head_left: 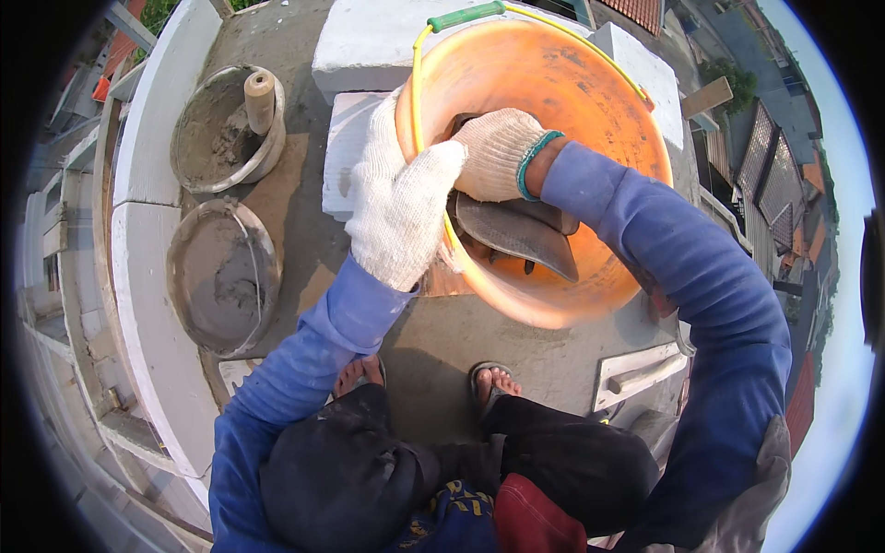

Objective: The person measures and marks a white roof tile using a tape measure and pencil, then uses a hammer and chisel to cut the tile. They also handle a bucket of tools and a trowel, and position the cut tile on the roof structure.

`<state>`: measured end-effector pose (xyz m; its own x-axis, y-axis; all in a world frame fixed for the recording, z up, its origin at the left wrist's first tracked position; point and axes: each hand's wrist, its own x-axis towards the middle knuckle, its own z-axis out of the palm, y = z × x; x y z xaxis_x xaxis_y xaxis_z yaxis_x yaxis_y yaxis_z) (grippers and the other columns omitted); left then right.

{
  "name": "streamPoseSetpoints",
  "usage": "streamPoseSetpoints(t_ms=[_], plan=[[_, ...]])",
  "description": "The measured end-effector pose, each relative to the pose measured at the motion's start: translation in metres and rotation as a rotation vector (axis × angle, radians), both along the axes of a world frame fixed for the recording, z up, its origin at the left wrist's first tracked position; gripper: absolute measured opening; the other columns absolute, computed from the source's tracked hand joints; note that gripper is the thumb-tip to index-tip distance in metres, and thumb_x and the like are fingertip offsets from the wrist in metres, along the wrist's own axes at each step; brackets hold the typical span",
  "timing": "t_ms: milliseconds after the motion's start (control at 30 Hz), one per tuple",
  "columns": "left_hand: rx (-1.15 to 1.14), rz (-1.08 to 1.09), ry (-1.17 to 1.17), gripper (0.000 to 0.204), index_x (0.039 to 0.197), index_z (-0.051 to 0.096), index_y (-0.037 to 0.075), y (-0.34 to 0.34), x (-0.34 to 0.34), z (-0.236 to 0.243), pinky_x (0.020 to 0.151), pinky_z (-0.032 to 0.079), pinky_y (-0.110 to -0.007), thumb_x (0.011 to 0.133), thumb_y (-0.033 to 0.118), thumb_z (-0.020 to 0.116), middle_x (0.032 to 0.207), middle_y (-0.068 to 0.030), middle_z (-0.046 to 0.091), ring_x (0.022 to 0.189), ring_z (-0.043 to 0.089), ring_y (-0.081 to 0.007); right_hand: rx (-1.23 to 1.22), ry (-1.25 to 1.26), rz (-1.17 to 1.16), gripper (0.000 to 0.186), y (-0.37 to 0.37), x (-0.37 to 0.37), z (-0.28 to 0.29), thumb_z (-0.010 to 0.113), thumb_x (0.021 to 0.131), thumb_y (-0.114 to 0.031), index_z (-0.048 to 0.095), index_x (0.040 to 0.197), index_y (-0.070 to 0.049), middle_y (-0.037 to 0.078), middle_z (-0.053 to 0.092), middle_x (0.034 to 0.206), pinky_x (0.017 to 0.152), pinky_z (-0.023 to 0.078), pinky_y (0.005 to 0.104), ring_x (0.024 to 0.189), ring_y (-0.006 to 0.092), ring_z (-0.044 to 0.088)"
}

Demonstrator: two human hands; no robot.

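Bucket (pixel 629 120) before block (pixel 369 41), two tubs (pixel 176 269) left, tool (pixel 260 103) in farther tub (pixel 268 160), float (pixel 643 376) right of feet (pixel 499 380)

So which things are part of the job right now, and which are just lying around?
Probably part of the job:
orange bucket, left hand at its rim
dark curved piece inside it, by the right hand

Probably lying about, untouched:
pail of grey mix with a wooden-handled tool
wire-handled grey pail
flat handled board
white blocks

The orange bucket (pixel 544 78) looks like smooth, scuffed plastic; the knitted gloves (pixel 403 207), rough matt cloth; the tool handle (pixel 261 100), smooth wood; the white blocks (pixel 369 41), chalky, matt.
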<state>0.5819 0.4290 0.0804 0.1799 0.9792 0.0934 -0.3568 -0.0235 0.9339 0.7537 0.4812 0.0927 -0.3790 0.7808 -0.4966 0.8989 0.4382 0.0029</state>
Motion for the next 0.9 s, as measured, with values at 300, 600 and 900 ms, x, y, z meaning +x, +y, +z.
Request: streamPoseSetpoints(t_ms=[300, 600, 900], plan=[[0.0, 0.0, 0.007, 0.066, 0.159, 0.051, -0.004, 0.002, 0.0, 0.004, 0.111, 0.056, -0.036, 0.1, 0.011, 0.076, 0.144, -0.016, 0.067, 0.13, 0.067, -0.0218, 0.073, -0.123, 0.278, 0.029, -0.005, -0.01, 0.004, 0.07, 0.097, -0.019, 0.086, 0.119, -0.009, 0.018, 0.082, 0.123, 0.098, 0.062, 0.0498, 0.112, 0.0357, 0.08], [0.055, 0.051, 0.049, 0.059, 0.156, 0.056, -0.004, -0.002, 0.007, 0.003, 0.115, 0.05, -0.036, 0.102, 0.014, 0.07, 0.145, -0.0143, 0.064, 0.133, 0.063, -0.0213, 0.043, -0.201, 0.261, 0.041, -0.008, -0.024, -0.037, 0.058, 0.107, -0.03, 0.078, 0.14, -0.016, 0.015, 0.08, 0.134, 0.104, 0.059, 0.0483, 0.122, 0.031, 0.077], [-0.012, 0.07, 0.125, 0.064, 0.158, 0.054, -0.001, 0.005, 0.0, -0.005, 0.11, 0.056, -0.037, 0.099, 0.013, 0.075, 0.14, -0.0154, 0.069, 0.128, 0.068, -0.022, 0.01, -0.131, 0.231, 0.04, 0.008, -0.038, -0.023, 0.058, 0.107, -0.03, 0.078, 0.138, -0.016, 0.015, 0.08, 0.133, 0.104, 0.059, 0.0478, 0.121, 0.0317, 0.077]])
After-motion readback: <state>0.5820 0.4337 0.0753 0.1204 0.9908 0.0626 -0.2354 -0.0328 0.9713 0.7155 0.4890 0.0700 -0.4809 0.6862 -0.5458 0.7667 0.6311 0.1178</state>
